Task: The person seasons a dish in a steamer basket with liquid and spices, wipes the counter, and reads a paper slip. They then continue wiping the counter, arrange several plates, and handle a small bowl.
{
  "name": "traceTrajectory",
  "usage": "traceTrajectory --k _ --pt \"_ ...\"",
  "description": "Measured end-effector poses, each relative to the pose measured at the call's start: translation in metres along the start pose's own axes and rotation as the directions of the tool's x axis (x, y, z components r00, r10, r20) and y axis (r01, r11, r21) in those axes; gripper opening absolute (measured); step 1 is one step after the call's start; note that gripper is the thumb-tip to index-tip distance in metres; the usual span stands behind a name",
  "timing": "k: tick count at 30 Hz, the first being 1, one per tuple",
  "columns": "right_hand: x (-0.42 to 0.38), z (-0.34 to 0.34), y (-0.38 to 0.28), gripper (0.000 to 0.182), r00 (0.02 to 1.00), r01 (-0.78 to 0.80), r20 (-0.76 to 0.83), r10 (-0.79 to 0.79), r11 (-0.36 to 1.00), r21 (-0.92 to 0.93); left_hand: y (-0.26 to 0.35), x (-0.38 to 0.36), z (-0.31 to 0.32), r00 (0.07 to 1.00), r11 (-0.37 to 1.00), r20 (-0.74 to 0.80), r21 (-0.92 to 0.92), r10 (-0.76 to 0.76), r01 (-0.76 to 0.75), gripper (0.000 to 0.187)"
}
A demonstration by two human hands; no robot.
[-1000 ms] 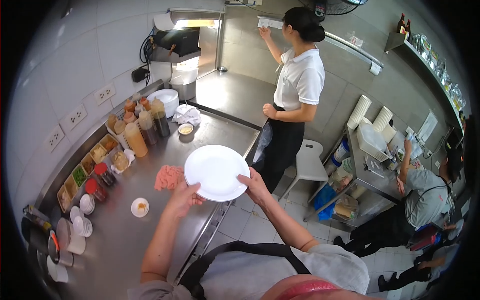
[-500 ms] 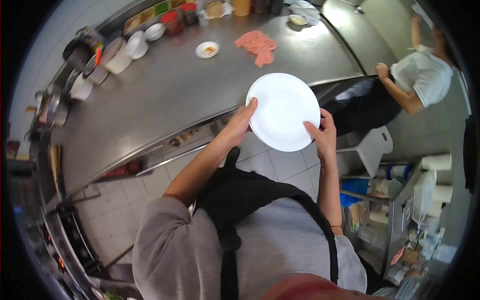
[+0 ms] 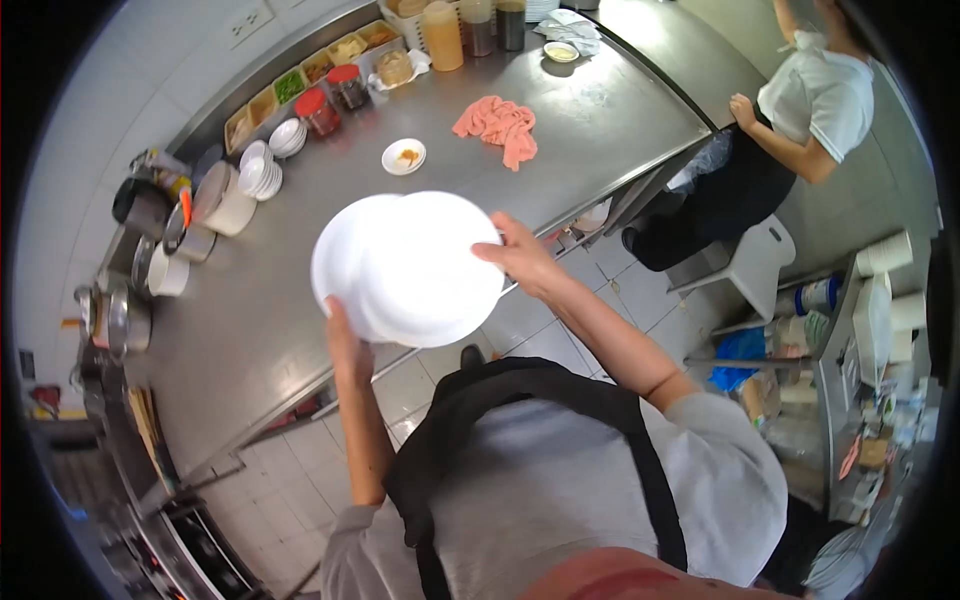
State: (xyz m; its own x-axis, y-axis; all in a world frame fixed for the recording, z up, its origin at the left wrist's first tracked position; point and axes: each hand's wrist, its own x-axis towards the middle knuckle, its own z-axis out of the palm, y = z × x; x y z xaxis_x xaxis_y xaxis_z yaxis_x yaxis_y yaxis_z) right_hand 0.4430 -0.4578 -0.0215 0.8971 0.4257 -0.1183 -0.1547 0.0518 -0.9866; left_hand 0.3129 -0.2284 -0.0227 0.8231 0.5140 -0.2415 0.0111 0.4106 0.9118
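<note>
Two round white plates overlap in front of me, above the near edge of the steel counter. My left hand (image 3: pixel 346 345) grips the left plate (image 3: pixel 340 250) at its lower rim, thumb on top. The right plate (image 3: pixel 440 275) lies partly over it, and my right hand (image 3: pixel 518 256) is closed on its upper right rim. Farther back on the counter are a small white dish (image 3: pixel 403 157) with a reddish-brown smear and a crumpled pink cloth (image 3: pixel 498 128). My fingers beneath the plates are hidden.
Along the back wall stand stacked small bowls (image 3: pixel 260 176), red-lidded jars (image 3: pixel 317 111), pots (image 3: pixel 188 238) and sauce bottles (image 3: pixel 441 36). A co-worker (image 3: pixel 815 95) is at the right, near a white stool (image 3: pixel 752 260). A loaded shelf (image 3: pixel 800 360) stands at lower right.
The plates have moved left over the counter edge. The single round outline has become two overlapping plates, spread apart, one in each hand. My view has shifted, showing more of the counter's back.
</note>
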Motion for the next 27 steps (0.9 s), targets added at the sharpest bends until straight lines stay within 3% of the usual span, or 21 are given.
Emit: traceTrajectory --k 6,8,10,12,15,19,22,25,27 --pt "0.061 0.058 0.016 0.029 0.985 -0.07 0.162 0.051 0.991 0.113 0.037 0.032 -0.117 0.96 0.986 -0.224 0.039 0.169 -0.164 0.067" --pt "0.077 0.076 0.024 0.028 0.993 -0.03 0.113 0.026 0.999 0.032 0.053 0.033 -0.141 0.938 0.985 -0.3 0.058 0.173 -0.163 0.069" --pt "0.086 0.09 0.025 0.028 0.995 -0.01 0.101 0.027 0.985 -0.171 0.058 0.037 -0.176 0.931 0.979 -0.304 0.083 0.202 -0.185 0.074" --pt "0.092 0.105 0.021 0.028 0.99 -0.074 0.111 0.088 0.99 -0.122 0.065 0.041 -0.2 0.913 0.988 -0.379 0.045 0.154 -0.148 0.077" --pt "0.1 0.123 0.013 0.027 0.984 -0.11 0.118 0.131 0.98 -0.168 0.073 0.039 -0.217 0.903 0.981 -0.386 0.122 0.19 -0.154 0.08" --pt "0.118 0.14 0.012 0.027 0.977 -0.144 0.127 0.17 0.97 -0.194 0.069 0.053 -0.249 0.903 0.991 -0.409 0.085 0.132 -0.106 0.08" --pt "0.127 0.146 0.017 0.028 0.986 -0.072 0.13 0.108 0.965 -0.253 0.071 0.058 -0.249 0.901 0.998 -0.428 0.044 0.066 -0.052 0.075" --pt "0.136 0.148 0.017 0.03 0.986 -0.093 0.113 0.126 0.961 -0.261 0.064 0.068 -0.261 0.842 0.972 -0.509 0.224 0.181 -0.074 0.064" --pt "0.143 0.147 0.02 0.031 0.978 -0.095 0.156 0.136 0.964 -0.248 0.063 0.068 -0.274 0.875 0.93 -0.399 0.342 0.275 -0.137 0.053"
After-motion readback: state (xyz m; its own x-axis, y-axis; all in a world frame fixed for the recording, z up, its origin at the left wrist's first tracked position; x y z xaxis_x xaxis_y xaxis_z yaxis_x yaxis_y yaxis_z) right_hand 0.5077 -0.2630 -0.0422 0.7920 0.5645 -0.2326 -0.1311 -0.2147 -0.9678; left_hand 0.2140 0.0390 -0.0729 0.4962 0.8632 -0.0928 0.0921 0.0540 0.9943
